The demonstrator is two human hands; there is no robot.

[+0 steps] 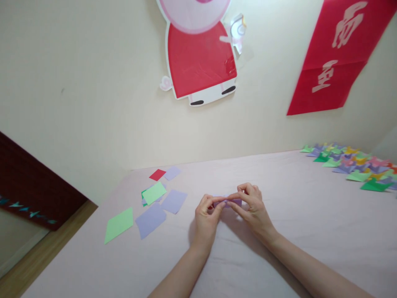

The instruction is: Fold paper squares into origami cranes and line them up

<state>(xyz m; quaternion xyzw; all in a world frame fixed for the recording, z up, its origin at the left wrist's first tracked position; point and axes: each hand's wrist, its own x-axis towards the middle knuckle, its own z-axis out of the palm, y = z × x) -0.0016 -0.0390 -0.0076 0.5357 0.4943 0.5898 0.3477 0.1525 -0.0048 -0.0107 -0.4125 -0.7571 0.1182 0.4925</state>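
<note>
Both my hands meet at the middle of a pale pink surface (279,248). My left hand (207,215) and my right hand (251,207) pinch a small folded piece of lilac paper (231,201) between thumbs and fingertips, holding it just above the surface. Most of the paper is hidden by my fingers.
Loose paper squares lie to the left: green (119,224), lilac (151,219), another lilac (174,200), a green one (154,193) and red (157,174). Several folded paper figures (353,163) in many colours sit at the far right. A cartoon cut-out (201,58) and a red banner (336,58) hang on the wall.
</note>
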